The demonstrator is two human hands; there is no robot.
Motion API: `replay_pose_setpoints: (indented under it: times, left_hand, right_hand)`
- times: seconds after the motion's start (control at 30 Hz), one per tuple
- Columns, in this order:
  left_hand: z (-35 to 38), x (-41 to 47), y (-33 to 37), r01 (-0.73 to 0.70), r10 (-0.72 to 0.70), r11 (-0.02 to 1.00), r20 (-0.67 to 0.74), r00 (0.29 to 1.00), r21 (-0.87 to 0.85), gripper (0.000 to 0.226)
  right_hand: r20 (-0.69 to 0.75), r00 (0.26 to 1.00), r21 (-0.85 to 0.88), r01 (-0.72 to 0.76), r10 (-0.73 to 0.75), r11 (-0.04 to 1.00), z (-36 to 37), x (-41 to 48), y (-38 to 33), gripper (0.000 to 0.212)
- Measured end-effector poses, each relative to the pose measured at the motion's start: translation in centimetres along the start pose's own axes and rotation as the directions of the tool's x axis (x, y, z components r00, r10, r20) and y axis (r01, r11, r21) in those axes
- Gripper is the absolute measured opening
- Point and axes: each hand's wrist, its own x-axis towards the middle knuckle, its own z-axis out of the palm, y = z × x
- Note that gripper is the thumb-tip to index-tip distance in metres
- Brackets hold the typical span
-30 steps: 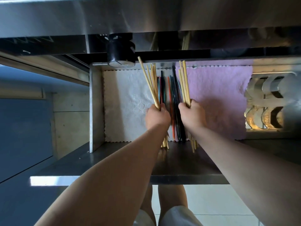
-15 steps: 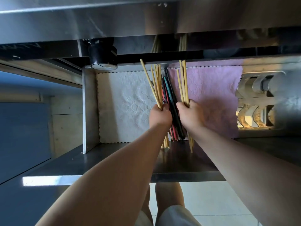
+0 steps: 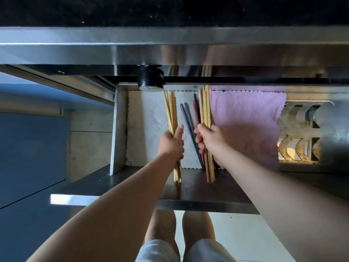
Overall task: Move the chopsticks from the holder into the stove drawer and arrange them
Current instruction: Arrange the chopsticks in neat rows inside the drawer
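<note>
The steel stove drawer (image 3: 117,129) is pulled out below me, lined with a white cloth (image 3: 147,125) and a pink cloth (image 3: 245,120). My left hand (image 3: 171,142) grips a bundle of bamboo chopsticks (image 3: 171,112) over the white cloth. My right hand (image 3: 209,138) grips a second bamboo bundle (image 3: 204,108) at the seam of the two cloths. Between the hands lie dark grey chopsticks (image 3: 188,120) and a red and a black one (image 3: 196,108), partly hidden by my right fingers. No holder is in view.
A black stove knob (image 3: 150,82) juts out above the drawer's back left corner. The steel stove front (image 3: 170,52) overhangs the drawer. A metal rack with curved slots (image 3: 302,133) sits right of the pink cloth. The drawer's front lip (image 3: 117,199) is near my legs.
My hands have drawn apart, the left bundle going left. The dark and red chopsticks between them now lie exposed and splayed on the white cloth. The view has shifted.
</note>
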Motion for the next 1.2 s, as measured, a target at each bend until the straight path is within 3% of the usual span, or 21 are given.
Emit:
replay_pose_setpoints:
  times: [0.13, 0.3, 0.5, 0.7, 0.93, 1.07, 1.2]
  left_hand:
    - [-3.2, 0.7, 0.3, 0.010, -0.011, 0.999, 0.010, 1.000, 0.036, 0.049]
    - [-5.7, 1.7, -0.3, 0.165, -0.164, 0.986, 0.100, 0.981, -0.004, 0.033]
    - [-7.3, 1.9, 0.3, 0.267, -0.229, 0.955, 0.252, 0.940, -0.130, 0.017]
    - [-8.9, 3.0, -1.1, 0.149, -0.143, 0.987, 0.095, 0.985, -0.053, 0.050]
    - [-10.9, 5.5, -1.1, 0.004, 0.004, 0.993, -0.062, 0.998, 0.121, 0.048]
    - [-11.2, 6.4, -1.0, 0.040, -0.013, 0.977, -0.133, 0.991, 0.207, 0.046]
    - [-11.4, 6.0, -1.0, 0.025, 0.020, 0.963, -0.164, 0.986, 0.267, 0.064]
  right_hand:
    - [0.053, 0.997, -0.097, -0.056, 0.062, 0.994, 2.9, 0.1, 0.1, 0.026]
    - [0.069, 0.994, -0.169, -0.067, 0.080, 0.983, 6.7, 0.6, 0.7, 0.029]
    - [0.011, 0.999, -0.251, -0.047, 0.052, 0.967, 9.1, 1.2, 1.1, 0.026]
    - [-0.004, 1.000, -0.258, -0.011, 0.010, 0.966, 9.8, 1.3, 0.9, 0.028]
    - [-0.014, 0.999, -0.213, -0.033, 0.031, 0.977, 12.0, 1.7, 0.5, 0.026]
    - [0.000, 0.998, -0.399, -0.054, 0.059, 0.915, 13.8, 2.7, 0.9, 0.029]
    - [0.000, 1.000, -0.421, 0.011, -0.012, 0.907, 15.0, 3.0, 0.5, 0.018]
